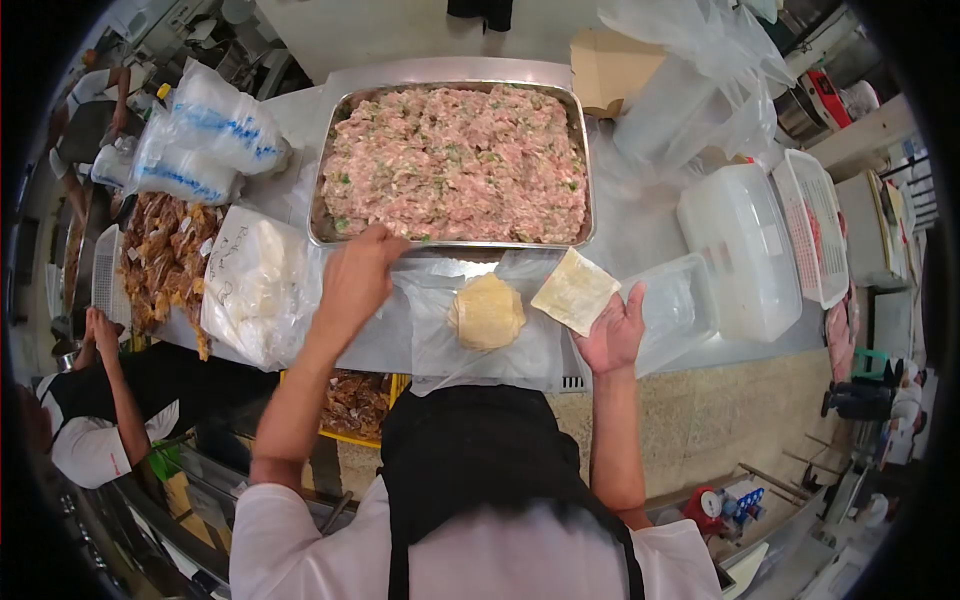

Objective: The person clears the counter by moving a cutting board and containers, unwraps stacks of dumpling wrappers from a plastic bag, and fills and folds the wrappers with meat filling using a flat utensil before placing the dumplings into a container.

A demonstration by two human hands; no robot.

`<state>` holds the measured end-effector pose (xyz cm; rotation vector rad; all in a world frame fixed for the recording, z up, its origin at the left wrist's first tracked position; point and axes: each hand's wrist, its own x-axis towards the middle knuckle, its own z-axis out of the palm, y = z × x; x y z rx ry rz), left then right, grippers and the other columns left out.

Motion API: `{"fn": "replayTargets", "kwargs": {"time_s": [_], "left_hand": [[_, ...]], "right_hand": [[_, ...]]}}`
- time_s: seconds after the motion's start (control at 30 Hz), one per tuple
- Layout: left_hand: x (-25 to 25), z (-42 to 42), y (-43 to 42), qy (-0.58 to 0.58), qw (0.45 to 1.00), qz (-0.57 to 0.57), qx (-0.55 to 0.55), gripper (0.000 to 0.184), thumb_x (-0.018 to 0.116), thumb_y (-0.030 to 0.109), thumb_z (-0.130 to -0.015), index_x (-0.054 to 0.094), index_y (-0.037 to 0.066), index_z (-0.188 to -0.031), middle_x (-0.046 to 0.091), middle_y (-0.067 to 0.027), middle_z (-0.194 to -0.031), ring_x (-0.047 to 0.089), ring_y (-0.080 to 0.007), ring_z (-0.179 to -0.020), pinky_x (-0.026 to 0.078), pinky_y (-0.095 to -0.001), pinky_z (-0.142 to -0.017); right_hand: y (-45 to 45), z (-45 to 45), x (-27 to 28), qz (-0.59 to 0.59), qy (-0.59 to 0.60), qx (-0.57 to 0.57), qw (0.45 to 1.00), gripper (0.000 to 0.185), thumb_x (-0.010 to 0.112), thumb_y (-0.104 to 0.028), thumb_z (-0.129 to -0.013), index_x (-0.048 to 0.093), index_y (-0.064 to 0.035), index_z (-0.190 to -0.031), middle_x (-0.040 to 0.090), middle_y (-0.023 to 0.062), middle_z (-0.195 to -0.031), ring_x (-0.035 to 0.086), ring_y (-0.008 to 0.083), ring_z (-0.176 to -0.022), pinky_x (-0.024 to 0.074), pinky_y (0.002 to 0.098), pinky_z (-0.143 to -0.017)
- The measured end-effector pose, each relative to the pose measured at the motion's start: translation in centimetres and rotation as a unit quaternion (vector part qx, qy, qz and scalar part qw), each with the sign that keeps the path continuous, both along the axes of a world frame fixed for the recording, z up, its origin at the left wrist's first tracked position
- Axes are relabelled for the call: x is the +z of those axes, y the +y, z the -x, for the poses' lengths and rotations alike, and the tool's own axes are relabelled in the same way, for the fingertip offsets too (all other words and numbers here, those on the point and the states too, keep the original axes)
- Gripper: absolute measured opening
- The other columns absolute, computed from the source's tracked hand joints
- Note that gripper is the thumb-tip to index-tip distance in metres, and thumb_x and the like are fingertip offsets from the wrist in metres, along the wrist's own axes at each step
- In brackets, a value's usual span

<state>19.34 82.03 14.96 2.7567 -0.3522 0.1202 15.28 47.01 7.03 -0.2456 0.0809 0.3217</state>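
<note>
My right hand [614,335] is palm up, holding a square, pale yellow dough wrapper [575,290] on its fingers. At the front left corner of a metal tray [455,243], my left hand [358,272] is closed, fingers bent toward the rim. Whatever its fingertips grip, if anything, is hidden. Pink minced meat with green bits [455,160] fills the tray. Between my hands, a thick stack of yellowish dough wrappers [487,312] lies on a clear plastic sheet [430,330] near the table's front edge.
To the left are a white plastic bag [258,290], brown dried pieces [165,250] and bagged packs [215,130]. Clear plastic boxes [738,250] and a white basket [812,225] stand right. A yellow-rimmed crate [350,405] sits below. Another person [110,420] is at left.
</note>
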Motion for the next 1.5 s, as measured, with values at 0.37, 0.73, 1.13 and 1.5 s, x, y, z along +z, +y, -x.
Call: {"fn": "replayTargets", "kwargs": {"time_s": [0.37,0.73,1.13,1.5], "left_hand": [[0.0,-6.9,-2.7,0.065,0.981,-0.134,-0.121,0.013,0.061,0.002,-0.075,0.073,0.002,-0.081,0.069,-0.0219,-0.085,0.069,-0.0409,-0.084,0.056,-0.0495,-0.073],[1.2,-7.6,0.1,0.284,0.935,0.210,-0.023,0.030,0.063,-0.004,-0.084,0.076,0.004,-0.110,0.069,-0.0096,-0.074,0.062,-0.0123,-0.060,0.049,-0.0306,-0.054],[-3.1,1.9,-3.7,0.053,0.974,0.203,-0.088,0.037,0.067,-0.009,-0.082,0.077,0.009,-0.113,0.062,-0.0110,-0.085,0.064,-0.0248,-0.072,0.051,-0.0354,-0.063],[0.1,3.5,-5.6,0.030,0.985,0.154,-0.071,0.041,0.066,-0.011,-0.079,0.074,0.008,-0.114,0.061,-0.0129,-0.088,0.063,-0.0296,-0.077,0.050,-0.0376,-0.067]], "right_hand": [[1.3,1.2,-2.2,0.208,0.039,-0.033,0.977,0.047,0.052,-0.024,-0.105,0.044,0.0025,-0.143,0.056,0.0172,-0.141,0.055,0.0322,-0.131,0.0431,0.0467,-0.113],[4.2,-1.0,-1.8,0.134,0.079,-0.082,0.985,0.054,0.041,-0.034,-0.108,0.038,0.0030,-0.148,0.049,0.0188,-0.149,0.048,0.0334,-0.138,0.0383,0.0495,-0.117],[9.5,-6.3,-0.3,0.121,0.185,-0.079,0.972,0.048,0.031,-0.033,-0.110,0.044,0.0009,-0.142,0.056,0.0162,-0.137,0.053,0.0343,-0.129,0.0378,0.0542,-0.115],[10.6,-6.1,-0.4,0.114,0.182,-0.137,0.967,0.044,0.034,-0.026,-0.110,0.046,0.0022,-0.142,0.057,0.0128,-0.133,0.055,0.0279,-0.124,0.0410,0.0438,-0.112]]}}
